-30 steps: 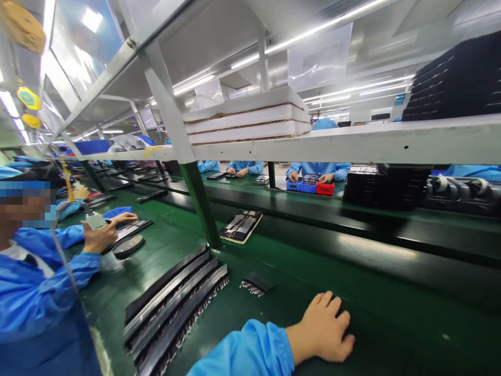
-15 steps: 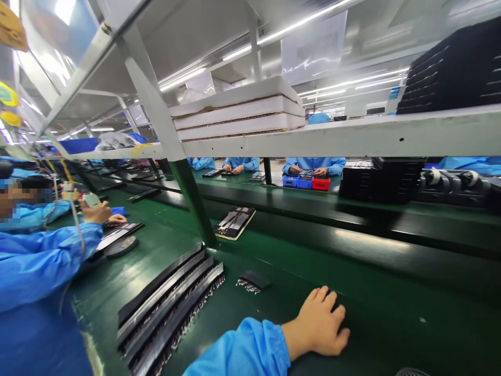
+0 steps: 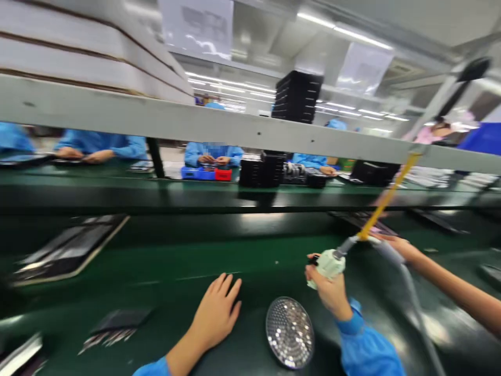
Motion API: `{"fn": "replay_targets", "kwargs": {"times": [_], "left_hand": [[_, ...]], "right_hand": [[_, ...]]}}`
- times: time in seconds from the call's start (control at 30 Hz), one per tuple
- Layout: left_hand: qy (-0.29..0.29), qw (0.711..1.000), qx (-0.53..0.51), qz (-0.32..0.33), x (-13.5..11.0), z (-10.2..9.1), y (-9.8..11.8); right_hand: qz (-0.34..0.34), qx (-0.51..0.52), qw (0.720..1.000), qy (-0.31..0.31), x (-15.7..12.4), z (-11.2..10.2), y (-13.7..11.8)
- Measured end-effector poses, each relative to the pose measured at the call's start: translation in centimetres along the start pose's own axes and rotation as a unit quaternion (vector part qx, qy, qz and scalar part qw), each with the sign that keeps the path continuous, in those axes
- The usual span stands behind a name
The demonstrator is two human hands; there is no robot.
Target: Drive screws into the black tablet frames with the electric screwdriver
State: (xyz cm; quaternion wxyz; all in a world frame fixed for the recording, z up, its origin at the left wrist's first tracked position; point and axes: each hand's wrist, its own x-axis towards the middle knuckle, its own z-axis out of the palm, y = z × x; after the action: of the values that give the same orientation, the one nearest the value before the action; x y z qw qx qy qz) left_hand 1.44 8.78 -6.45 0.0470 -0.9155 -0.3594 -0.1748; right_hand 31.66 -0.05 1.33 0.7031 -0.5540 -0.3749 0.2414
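Observation:
My left hand lies flat on the green bench with its fingers spread and nothing in it. My right hand is raised and wrapped round a pale green electric screwdriver, which hangs from a yellow cord and a grey cable. Between my hands lies a round perforated metal dish with small screws in it. A small black part with thin leads lies left of my left hand.
A tablet-like panel lies on the belt at far left. Another person's bare arm reaches in from the right. Several workers in blue coats sit across the line, behind blue and red bins. A grey shelf rail crosses overhead.
The view has swung sharply right. My right hand with the screwdriver, the screw dish and the neighbour's arm have come into view. My left hand still rests flat on the bench.

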Motion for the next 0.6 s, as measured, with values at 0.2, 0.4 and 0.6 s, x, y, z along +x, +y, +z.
{"fn": "replay_targets", "kwargs": {"times": [0.2,0.4,0.6], "left_hand": [[0.050,0.999,0.016,0.002,0.2,2.2,-0.8],[0.048,0.999,0.020,-0.004,0.2,2.3,-0.4],[0.045,0.999,-0.001,0.009,0.8,2.4,-1.0]], "right_hand": [[-0.007,-0.012,1.000,0.007,0.4,0.9,0.4],[0.000,-0.013,1.000,0.002,0.2,0.8,0.2],[0.009,-0.023,1.000,0.009,0.6,0.9,-0.4]]}}
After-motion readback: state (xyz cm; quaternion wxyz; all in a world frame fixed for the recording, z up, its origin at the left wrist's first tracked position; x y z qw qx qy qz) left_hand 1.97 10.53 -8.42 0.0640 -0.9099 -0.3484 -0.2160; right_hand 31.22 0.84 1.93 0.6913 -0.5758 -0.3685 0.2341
